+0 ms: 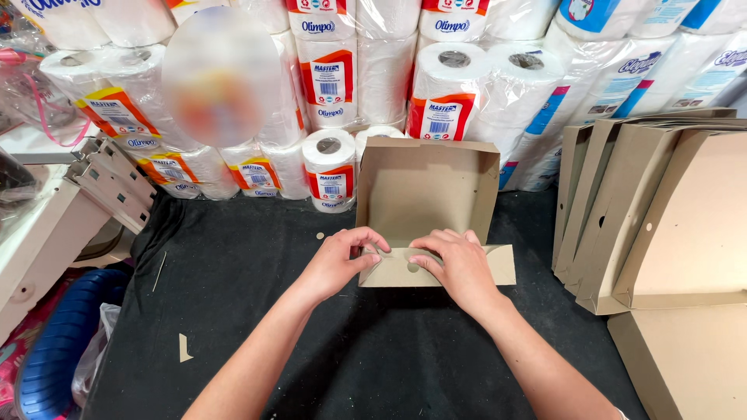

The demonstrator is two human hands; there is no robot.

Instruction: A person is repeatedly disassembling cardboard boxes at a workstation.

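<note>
- One brown cardboard box (426, 190) stood open just beyond the fingers, nothing visible inside it, its lid upright.
- The left hand (340, 263) pinched the box's front flap (498, 266), fingers (372, 238) curled over its edge.
- The right hand (459, 264) pressed the same flap flat, fingers (433, 250) bent and closed on it.
- Four folded boxes (622, 210) leaned to the right of both hands on the black worktop (257, 257).
- Wrapped paper rolls (467, 78) were stacked beyond the box, too many to count.
</note>
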